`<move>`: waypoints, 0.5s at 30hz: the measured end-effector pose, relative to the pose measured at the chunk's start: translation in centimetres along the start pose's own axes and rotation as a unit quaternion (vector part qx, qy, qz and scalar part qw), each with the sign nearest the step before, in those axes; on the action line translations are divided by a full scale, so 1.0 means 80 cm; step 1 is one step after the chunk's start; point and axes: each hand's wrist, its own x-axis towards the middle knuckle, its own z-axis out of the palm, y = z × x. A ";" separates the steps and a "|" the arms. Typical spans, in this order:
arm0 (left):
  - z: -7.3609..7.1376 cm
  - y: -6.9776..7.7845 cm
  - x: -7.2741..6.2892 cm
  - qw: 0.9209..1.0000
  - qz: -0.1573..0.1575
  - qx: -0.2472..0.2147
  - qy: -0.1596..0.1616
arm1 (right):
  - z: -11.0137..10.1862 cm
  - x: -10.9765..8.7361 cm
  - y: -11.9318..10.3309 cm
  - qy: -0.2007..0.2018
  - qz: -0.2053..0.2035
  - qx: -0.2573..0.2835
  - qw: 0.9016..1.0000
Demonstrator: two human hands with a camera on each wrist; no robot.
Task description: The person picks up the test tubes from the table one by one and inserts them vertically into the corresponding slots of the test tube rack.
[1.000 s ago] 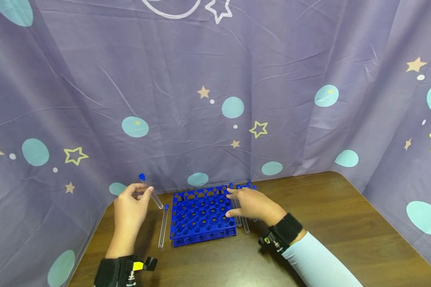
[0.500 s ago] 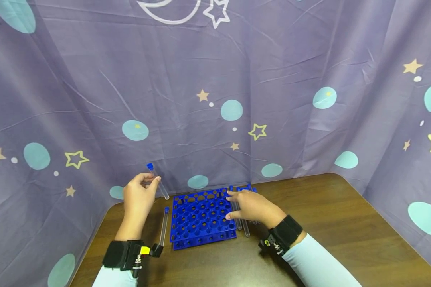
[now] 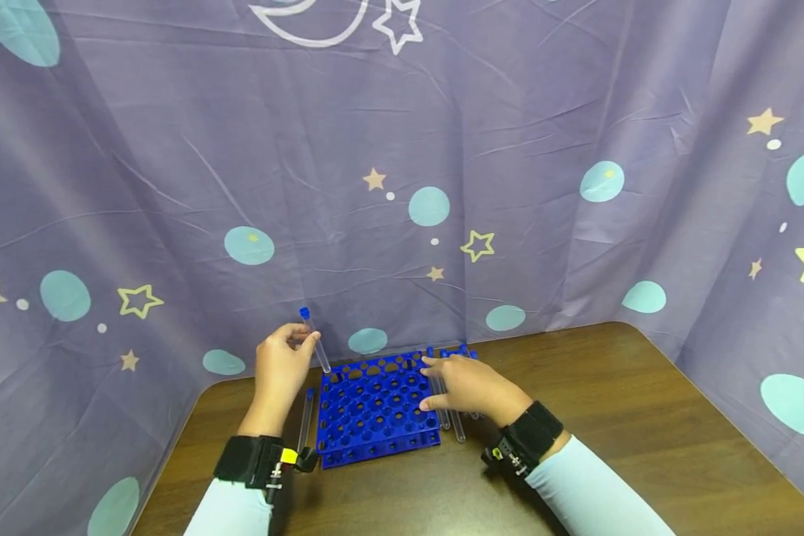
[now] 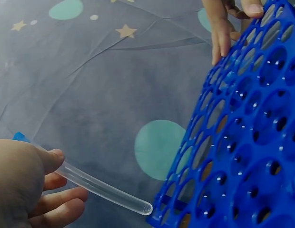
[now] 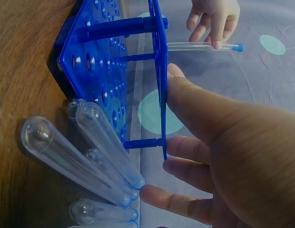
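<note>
My left hand pinches a clear test tube with a blue cap between thumb and fingers. The tube slants, cap up, its rounded bottom close to the back left corner of the blue test tube rack. In the left wrist view that tube's bottom overlaps the rack's edge. My right hand rests on the rack's right edge, thumb and fingertips touching the top plate with the fingers extended. Seen from the right wrist, the rack's holes hold no tubes in the visible part.
Another capped test tube lies left of the rack, partly behind my left wrist strap. Several capped test tubes lie on the wooden table right of the rack, partly under my right hand. A patterned purple curtain stands behind the table.
My left hand has lifted the test tube and carried it rightward, from above the table to the rack's back left corner. The right hand has stayed on the rack.
</note>
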 end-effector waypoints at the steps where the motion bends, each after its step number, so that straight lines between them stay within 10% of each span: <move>1: 0.002 -0.001 -0.001 1.000 0.000 0.001 -0.005 | 0.000 0.000 0.000 0.000 0.002 -0.002 1.000; 15: 0.015 -0.012 -0.011 0.999 0.000 0.019 -0.033 | -0.001 0.000 0.000 0.004 0.001 0.006 1.000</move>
